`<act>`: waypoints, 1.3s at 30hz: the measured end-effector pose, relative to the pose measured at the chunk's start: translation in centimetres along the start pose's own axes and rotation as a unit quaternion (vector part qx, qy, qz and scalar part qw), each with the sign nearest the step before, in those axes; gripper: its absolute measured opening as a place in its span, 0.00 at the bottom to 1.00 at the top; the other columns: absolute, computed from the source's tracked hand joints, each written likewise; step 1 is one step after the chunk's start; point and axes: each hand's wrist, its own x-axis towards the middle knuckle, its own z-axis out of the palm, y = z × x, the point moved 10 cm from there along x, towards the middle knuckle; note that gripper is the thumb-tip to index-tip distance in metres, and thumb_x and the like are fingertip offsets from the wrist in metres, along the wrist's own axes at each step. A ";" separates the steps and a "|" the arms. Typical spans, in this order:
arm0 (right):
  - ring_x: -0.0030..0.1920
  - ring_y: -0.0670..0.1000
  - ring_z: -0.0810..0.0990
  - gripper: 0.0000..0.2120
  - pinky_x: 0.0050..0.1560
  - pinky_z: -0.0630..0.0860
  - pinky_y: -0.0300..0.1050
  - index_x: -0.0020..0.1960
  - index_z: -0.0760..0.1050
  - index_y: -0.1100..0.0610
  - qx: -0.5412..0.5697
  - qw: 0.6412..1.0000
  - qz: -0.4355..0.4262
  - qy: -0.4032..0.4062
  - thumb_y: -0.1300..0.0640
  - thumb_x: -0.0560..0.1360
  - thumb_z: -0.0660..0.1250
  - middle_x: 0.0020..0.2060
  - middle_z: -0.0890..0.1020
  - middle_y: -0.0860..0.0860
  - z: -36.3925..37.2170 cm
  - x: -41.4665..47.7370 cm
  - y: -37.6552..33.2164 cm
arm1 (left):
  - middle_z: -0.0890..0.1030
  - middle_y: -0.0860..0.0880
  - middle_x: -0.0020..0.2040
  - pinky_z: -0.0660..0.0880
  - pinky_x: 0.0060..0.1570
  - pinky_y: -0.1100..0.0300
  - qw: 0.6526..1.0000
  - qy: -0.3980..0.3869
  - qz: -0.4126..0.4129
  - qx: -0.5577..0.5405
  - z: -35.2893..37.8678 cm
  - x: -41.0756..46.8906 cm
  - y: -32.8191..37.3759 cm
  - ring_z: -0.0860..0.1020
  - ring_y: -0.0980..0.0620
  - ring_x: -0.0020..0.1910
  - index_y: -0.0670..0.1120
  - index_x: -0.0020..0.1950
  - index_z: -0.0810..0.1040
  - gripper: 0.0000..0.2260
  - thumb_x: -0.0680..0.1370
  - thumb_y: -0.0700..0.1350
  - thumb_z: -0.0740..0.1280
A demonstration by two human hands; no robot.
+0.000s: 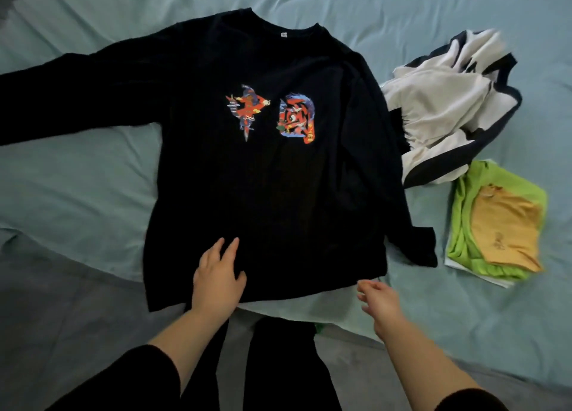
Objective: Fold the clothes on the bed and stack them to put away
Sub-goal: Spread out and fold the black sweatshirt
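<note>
Two hands apart at lower centre: press the flat left hand (pixel 216 277) on the hem of the black long-sleeved sweatshirt with red-blue print (pixel 263 178), spread mid-frame on the teal bed sheet (pixel 77 178); bring the empty, relaxed right hand (pixel 380 299) to the hem and smooth outward.

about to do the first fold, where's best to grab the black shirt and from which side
Probably the left edge of the black shirt: pinch the shoulder where the spread sleeve starts and the hem corner, coming from the left. It lies flat, face up, so only edges let fingers slip under, and the left hand rests by that hem.
</note>
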 end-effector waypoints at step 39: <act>0.64 0.58 0.71 0.14 0.57 0.69 0.47 0.59 0.76 0.58 -0.233 0.912 -0.336 0.016 0.63 0.74 0.63 0.62 0.76 0.58 -15.2 14.7 -10.9 | 0.43 0.50 0.80 0.48 0.75 0.40 0.967 -0.239 0.062 0.061 24.2 -1.5 26.6 0.42 0.45 0.78 0.60 0.78 0.45 0.36 0.76 0.62 0.61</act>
